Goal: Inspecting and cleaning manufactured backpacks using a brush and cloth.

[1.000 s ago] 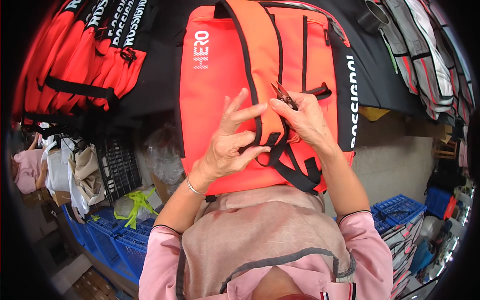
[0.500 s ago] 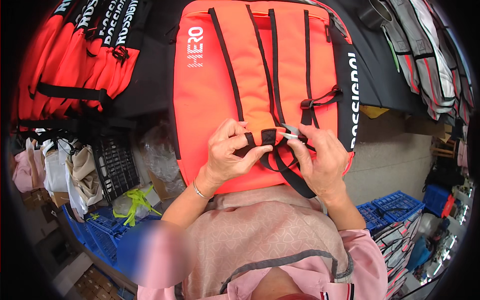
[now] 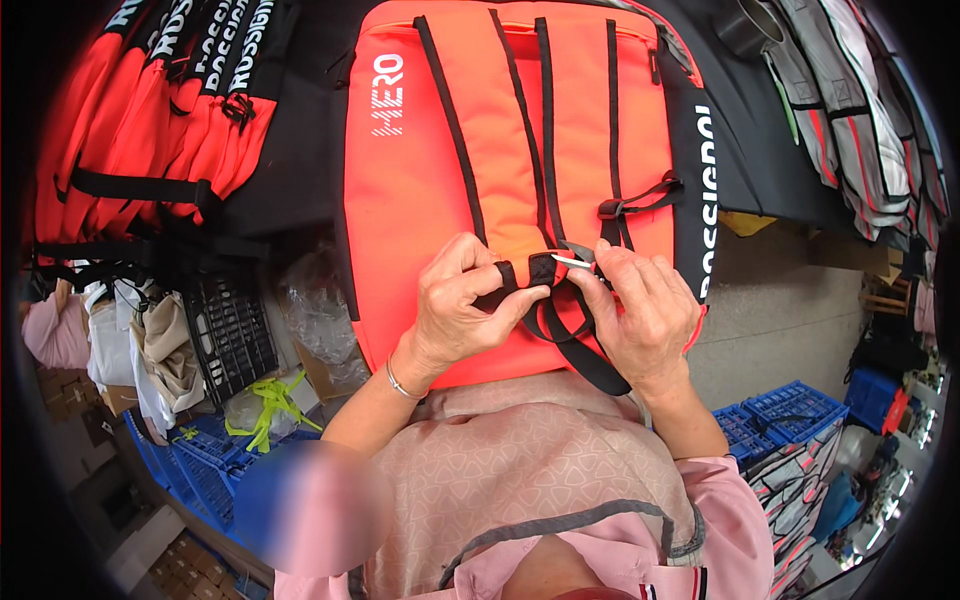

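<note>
While a beige-pink apron [image 3: 520,450] takes up the near edge, both hands are busy just past it. The left hand [image 3: 452,305] is pinched onto the lower end of a padded orange shoulder strap [image 3: 488,130], right by its black tab [image 3: 541,269]. The right hand [image 3: 645,315] is just beside it, wrapped around some thread snips [image 3: 575,258], blades pointing left at the tab. Fingers are in the way of the handles, so most of those are hidden. The strap's on a red-orange backpack [image 3: 405,220], lying straps-up in front of the apron.

Container-wise, blue plastic crates [image 3: 205,475] sit low on the left, with neon-yellow strips [image 3: 275,405] on top or inside, can't tell which. Another blue crate [image 3: 800,412] is low on the right, can't make out its contents. Farther up left, a black crate [image 3: 232,335] stands between beige cloth [image 3: 168,345] and crumpled clear plastic [image 3: 322,310].

Far side: red-orange bags [image 3: 150,140] bunched left, grey bags [image 3: 850,120] stacked right, and a dark metal cup [image 3: 748,28] near those, insides unclear.
</note>
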Demonstrator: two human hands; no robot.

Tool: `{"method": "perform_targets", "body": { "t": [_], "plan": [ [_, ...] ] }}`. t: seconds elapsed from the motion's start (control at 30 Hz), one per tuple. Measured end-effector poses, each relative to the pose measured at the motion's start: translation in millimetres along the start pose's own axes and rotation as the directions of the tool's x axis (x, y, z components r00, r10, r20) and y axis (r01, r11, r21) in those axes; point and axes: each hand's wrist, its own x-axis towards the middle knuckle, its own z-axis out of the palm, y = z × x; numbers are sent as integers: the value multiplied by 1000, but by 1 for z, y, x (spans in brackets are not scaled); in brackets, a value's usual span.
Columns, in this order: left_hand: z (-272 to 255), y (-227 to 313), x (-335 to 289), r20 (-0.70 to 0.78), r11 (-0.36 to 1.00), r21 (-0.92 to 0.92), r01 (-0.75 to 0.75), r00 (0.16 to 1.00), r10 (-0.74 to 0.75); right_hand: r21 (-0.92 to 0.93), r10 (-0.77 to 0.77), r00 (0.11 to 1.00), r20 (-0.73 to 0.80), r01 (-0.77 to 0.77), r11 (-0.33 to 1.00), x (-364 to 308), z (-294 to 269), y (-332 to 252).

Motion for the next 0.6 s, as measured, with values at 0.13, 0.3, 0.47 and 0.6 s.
{"method": "perform_targets", "body": {
  "t": [0.13, 0.3, 0.47, 0.6],
  "plan": [
    [0, 0, 0, -6, 1000, -7, 7, 1000, -7, 0, -8, 1000, -8, 8, 1000, 1, 1, 0],
    [0, -2, 1, 0, 1000, -8, 8, 1000, -8, -11, -13, 1000, -15, 12, 1000, 2, 3, 0],
    [-5, 1, 0, 73, 997, 37, 69, 995, -71, -23, -10, 1000, -12, 9, 1000, 2, 4, 0],
    [-1, 0, 1, 13, 1000, -6, 26, 1000, -26, -46, -15, 1000, 2, 15, 999, 4, 1, -2]
  ]
}}
